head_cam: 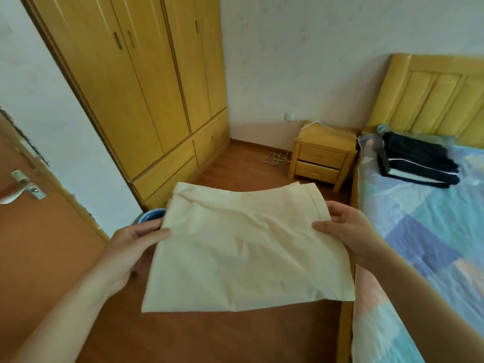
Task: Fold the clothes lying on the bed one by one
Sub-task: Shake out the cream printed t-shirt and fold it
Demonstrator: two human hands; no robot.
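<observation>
A cream-coloured folded garment (246, 247) hangs flat in the air over the wooden floor, left of the bed (432, 231). My left hand (131, 244) pinches its left edge, thumb on top. My right hand (348, 231) pinches its right edge, thumb on top and fingers underneath. A stack of dark folded clothes (419, 161) with white stripes lies on the patchwork sheet near the headboard.
A yellow wooden wardrobe (146, 95) fills the left wall, and a bedside cabinet (322, 158) with a white cable beside it stands by the headboard (440, 98). A brown door (39, 244) is open at the left. A blue round object (152, 214) peeks out behind the garment.
</observation>
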